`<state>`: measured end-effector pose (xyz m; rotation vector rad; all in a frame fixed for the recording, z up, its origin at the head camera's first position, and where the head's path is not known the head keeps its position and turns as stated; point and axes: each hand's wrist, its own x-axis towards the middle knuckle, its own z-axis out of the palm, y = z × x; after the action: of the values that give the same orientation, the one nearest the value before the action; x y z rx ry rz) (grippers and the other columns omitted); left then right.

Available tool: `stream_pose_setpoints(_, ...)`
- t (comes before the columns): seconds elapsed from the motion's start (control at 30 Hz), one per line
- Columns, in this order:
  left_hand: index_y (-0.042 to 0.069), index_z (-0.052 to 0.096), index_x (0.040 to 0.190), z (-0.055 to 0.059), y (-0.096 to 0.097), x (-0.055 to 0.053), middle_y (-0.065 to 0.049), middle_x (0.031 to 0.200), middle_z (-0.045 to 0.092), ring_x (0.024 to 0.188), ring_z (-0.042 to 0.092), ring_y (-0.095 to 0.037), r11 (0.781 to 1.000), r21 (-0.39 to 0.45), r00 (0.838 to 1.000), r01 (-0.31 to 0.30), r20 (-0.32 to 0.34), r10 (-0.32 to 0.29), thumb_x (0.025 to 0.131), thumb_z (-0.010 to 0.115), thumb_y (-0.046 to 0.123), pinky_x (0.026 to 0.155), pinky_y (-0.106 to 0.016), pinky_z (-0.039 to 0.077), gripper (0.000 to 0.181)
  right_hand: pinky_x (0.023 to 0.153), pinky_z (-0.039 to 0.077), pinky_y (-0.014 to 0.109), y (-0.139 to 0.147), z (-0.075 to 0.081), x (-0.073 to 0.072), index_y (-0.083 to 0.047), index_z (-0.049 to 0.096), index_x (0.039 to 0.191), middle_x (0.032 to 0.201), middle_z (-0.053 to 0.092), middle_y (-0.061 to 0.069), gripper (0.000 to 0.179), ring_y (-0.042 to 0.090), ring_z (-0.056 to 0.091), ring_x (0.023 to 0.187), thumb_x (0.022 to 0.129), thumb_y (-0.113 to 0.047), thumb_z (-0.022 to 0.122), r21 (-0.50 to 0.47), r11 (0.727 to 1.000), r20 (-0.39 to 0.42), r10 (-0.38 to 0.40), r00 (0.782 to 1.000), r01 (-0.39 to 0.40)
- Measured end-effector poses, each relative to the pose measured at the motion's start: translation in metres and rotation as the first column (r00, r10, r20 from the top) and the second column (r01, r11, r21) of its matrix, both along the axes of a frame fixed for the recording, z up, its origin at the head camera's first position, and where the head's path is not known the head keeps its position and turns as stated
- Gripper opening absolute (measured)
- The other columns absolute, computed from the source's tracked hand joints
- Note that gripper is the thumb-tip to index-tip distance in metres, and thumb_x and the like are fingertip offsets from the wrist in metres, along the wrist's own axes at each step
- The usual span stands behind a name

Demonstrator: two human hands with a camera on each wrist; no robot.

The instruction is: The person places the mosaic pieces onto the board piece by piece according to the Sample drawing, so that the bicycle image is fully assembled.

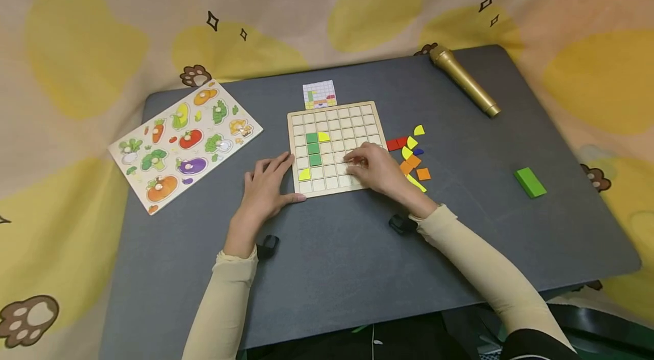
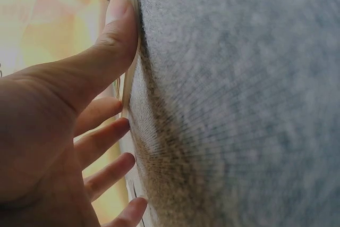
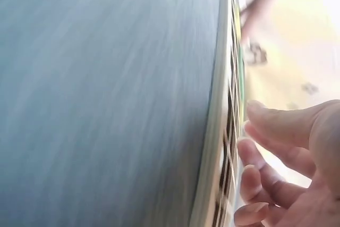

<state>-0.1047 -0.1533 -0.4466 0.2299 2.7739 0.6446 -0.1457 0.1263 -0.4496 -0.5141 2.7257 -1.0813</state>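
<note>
A wooden grid board (image 1: 332, 195) with pale square tiles lies on the table. Three green square tiles (image 1: 314, 149) form a column in it, with a yellow piece (image 1: 323, 136) beside the top one and a yellow square (image 1: 304, 174) lower left. My left hand (image 1: 263, 189) rests at the board's left edge, thumb by the near corner; the left wrist view shows this thumb (image 2: 119, 30) along the frame. Over the board's right half, my right hand (image 1: 378, 170) has bent fingers (image 3: 252, 150), thumb tip close to the index tip; I cannot tell whether a small piece is between them.
Right of the board lie loose pieces: red squares (image 1: 397, 144), orange ones (image 1: 423, 174), yellow and blue shapes. A pattern card (image 1: 319, 94) touches the far edge. Around these are a vegetable puzzle board (image 1: 174, 147), a gold microphone (image 1: 465, 80) and a green block (image 1: 530, 182).
</note>
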Motion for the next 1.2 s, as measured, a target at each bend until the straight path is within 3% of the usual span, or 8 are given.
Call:
stream_pose_setpoints(0.23, 0.02, 0.031, 0.169, 0.0, 0.0, 0.001, -0.004, 0.178, 0.025, 0.156, 0.026, -0.036, 1.0, 0.002, 1.0, 0.0, -0.002, 0.0, 0.086, 0.087, 0.045, 0.111, -0.063, 0.025, 0.104, 0.078, 0.045, 0.038, 0.057, 0.005, 0.013, -0.006, 0.079, 0.117, 0.106, 0.069, 0.012, 0.025, 0.026, 0.058, 0.087, 0.093, -0.012, 0.082, 0.039, 0.994, 0.025, -0.099, 0.995, 0.098)
stream_pose_setpoints(0.47, 0.021, 0.032, 0.169, -0.001, 0.0, 0.001, -0.004, 0.177, 0.026, 0.156, 0.026, -0.036, 1.0, 0.001, 1.0, -0.002, -0.007, 0.002, 0.086, 0.087, 0.045, 0.112, -0.063, 0.025, 0.103, 0.076, 0.043, 0.038, 0.083, 0.002, 0.028, -0.003, 0.075, 0.118, 0.097, 0.064, 0.012, 0.027, 0.027, 0.056, 0.085, 0.094, -0.012, 0.082, 0.078, 0.986, 0.026, -0.15, 0.988, 0.147)
stream_pose_setpoints(0.9, 0.02, 0.032, 0.169, -0.002, 0.0, 0.001, -0.004, 0.177, 0.026, 0.155, 0.027, -0.036, 1.0, 0.007, 1.0, -0.001, -0.011, 0.001, 0.086, 0.087, 0.045, 0.11, -0.062, 0.025, 0.103, 0.081, 0.044, 0.042, 0.092, 0.004, 0.033, -0.002, 0.07, 0.109, 0.102, 0.061, 0.014, 0.023, 0.029, 0.056, 0.093, 0.094, -0.014, 0.082, 0.16, 0.981, 0.055, -0.121, 0.991, 0.111)
stream_pose_setpoints(1.03, 0.02, 0.032, 0.169, -0.003, 0.0, 0.0, -0.004, 0.177, 0.026, 0.155, 0.026, -0.036, 1.0, 0.0, 1.0, -0.002, -0.008, 0.002, 0.086, 0.087, 0.045, 0.11, -0.062, 0.025, 0.103, 0.076, 0.043, 0.04, 0.087, 0.006, 0.032, -0.004, 0.068, 0.104, 0.092, 0.061, 0.012, 0.016, 0.028, 0.056, 0.085, 0.095, -0.01, 0.08, 0.136, 0.982, 0.056, -0.143, 0.988, 0.134)
stream_pose_setpoints(1.2, 0.021, 0.031, 0.169, -0.002, -0.001, 0.0, -0.004, 0.177, 0.025, 0.156, 0.026, -0.036, 1.0, -0.01, 1.0, -0.004, -0.005, 0.004, 0.085, 0.088, 0.044, 0.111, -0.062, 0.025, 0.104, 0.074, 0.042, 0.039, 0.072, 0.006, 0.029, -0.004, 0.073, 0.115, 0.092, 0.063, 0.012, 0.02, 0.026, 0.055, 0.081, 0.096, -0.003, 0.075, 0.035, 0.985, 0.009, -0.167, 0.986, 0.167)
